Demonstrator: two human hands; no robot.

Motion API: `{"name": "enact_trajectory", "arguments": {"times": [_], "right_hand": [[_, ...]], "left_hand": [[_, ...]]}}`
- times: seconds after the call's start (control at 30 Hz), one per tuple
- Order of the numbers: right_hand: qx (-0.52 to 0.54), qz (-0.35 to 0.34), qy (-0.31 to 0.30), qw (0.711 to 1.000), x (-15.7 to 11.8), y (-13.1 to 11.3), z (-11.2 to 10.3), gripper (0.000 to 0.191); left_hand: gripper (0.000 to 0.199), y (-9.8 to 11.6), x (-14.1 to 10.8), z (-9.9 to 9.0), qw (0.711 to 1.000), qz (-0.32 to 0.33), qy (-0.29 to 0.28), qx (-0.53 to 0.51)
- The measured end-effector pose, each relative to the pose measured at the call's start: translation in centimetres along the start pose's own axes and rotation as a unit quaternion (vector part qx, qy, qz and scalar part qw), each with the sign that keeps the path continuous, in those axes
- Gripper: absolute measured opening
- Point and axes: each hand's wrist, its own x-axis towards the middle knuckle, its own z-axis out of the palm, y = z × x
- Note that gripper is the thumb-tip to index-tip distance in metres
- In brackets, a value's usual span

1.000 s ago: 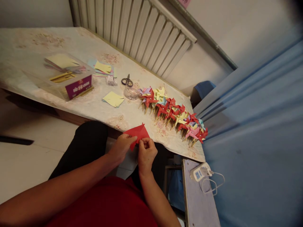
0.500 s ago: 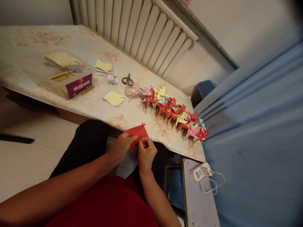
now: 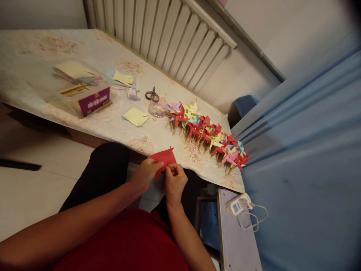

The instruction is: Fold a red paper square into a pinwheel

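Note:
A sheet of red paper (image 3: 164, 156) with pointed corners hangs over the table's front edge, above my lap. My left hand (image 3: 147, 171) pinches it from the left, thumb on top. From the right, the thumb and fingertips of my right hand (image 3: 175, 181) are pressed together at the paper's lower edge; whether something small such as a pin is between them I cannot make out. Just beyond, finished paper pinwheels (image 3: 207, 132) in red, yellow, pink and blue stand in a long cluster on thin sticks. Yellow cut squares (image 3: 135, 117) lie in a small stack on the table.
The flowered tablecloth (image 3: 158, 131) covers the table. On it are a clear plastic box (image 3: 94, 101) with paper and sticks, black-handled scissors (image 3: 152, 95), a small clear dish (image 3: 156, 110) and another paper stack (image 3: 123, 78). A white power adapter (image 3: 239, 204) rests on a stool (image 3: 239, 241) at right.
Hardly anything differs. Both hands keep their grip on the red paper, with only a slight shift of my right fingers.

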Motion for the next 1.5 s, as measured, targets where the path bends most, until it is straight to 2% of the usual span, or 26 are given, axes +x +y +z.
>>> {"name": "enact_trajectory", "arguments": {"times": [0.5,0.57,0.67,0.7,0.77,0.83,0.93,1.0,1.07,1.17,1.37,1.5], "right_hand": [[0.003,0.017,0.005,1.000,0.0,0.4,0.0,0.014],[-0.016,0.009,0.033,0.999,0.4,0.4,-0.6,0.017],[-0.054,0.003,0.096,0.994,1.8,0.3,-2.1,0.026],[-0.056,0.005,0.098,0.994,2.4,0.3,-2.7,0.029],[-0.029,0.025,0.042,0.998,3.4,0.4,-3.5,0.033],[0.045,0.074,-0.067,0.994,4.1,0.7,-3.9,0.032],[0.189,0.177,-0.211,0.943,4.1,1.0,-3.7,0.029],[0.251,0.229,-0.252,0.906,3.8,1.1,-3.2,0.029],[0.271,0.249,-0.267,0.891,3.5,1.0,-2.8,0.031],[0.268,0.255,-0.270,0.889,3.3,0.8,-2.5,0.033],[0.205,0.247,-0.265,0.909,3.3,0.9,-2.2,0.032],[0.170,0.229,-0.255,0.924,3.2,1.2,-2.0,0.030]], "left_hand": [[0.020,-0.3,0.2,-0.2,1.000,0.005,-0.011,0.013],[0.018,0.1,0.2,-0.3,1.000,0.002,-0.017,0.007],[0.016,0.9,0.1,-0.7,0.999,0.001,-0.053,0.004],[0.016,1.1,0.1,-0.9,0.998,0.000,-0.066,0.011],[0.016,1.4,0.1,-1.1,0.996,-0.004,-0.082,0.038],[0.016,1.4,0.3,-1.3,0.994,-0.008,-0.084,0.072],[0.018,1.2,0.5,-1.4,0.989,-0.011,-0.088,0.120],[0.016,1.1,0.7,-1.5,0.985,-0.005,-0.103,0.137],[0.012,1.0,0.8,-1.6,0.983,-0.002,-0.121,0.140],[0.012,1.1,0.9,-1.8,0.980,-0.004,-0.142,0.142],[0.004,1.5,1.0,-1.8,0.971,0.009,-0.150,0.185],[0.016,1.8,0.8,-1.6,0.961,0.018,-0.150,0.232]]}}
